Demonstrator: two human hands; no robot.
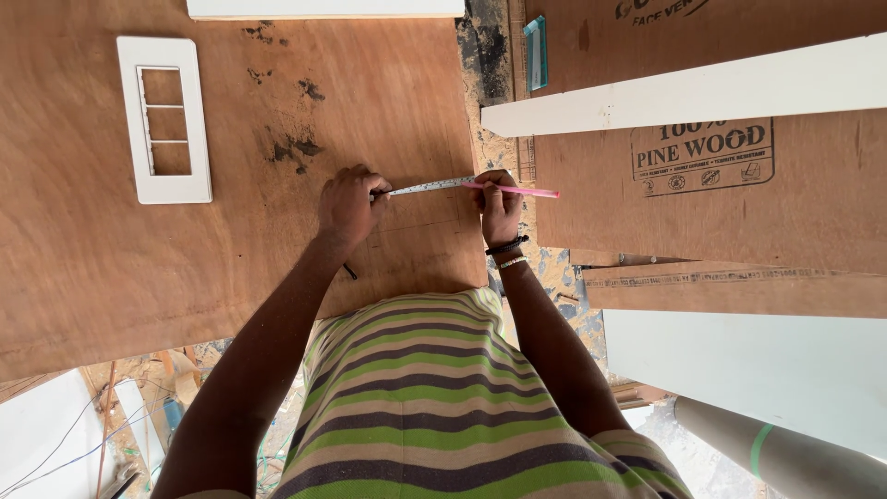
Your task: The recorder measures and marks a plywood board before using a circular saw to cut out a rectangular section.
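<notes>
My left hand (349, 205) presses down one end of a metal tape measure blade (430, 187) on a brown plywood sheet (231, 166). The blade runs right across the sheet toward its edge. My right hand (500, 208) holds the blade's other end at the sheet's right edge and grips a pink pencil (522, 191) that points right. Faint pencil lines show on the wood just below the blade. A black band and a beaded bracelet sit on my right wrist.
A white three-slot switch plate (164, 118) lies on the sheet at upper left. White boards (684, 88) and stamped plywood (739, 185) lie to the right. A grey pipe (785, 453) is at lower right, wires (74, 444) at lower left.
</notes>
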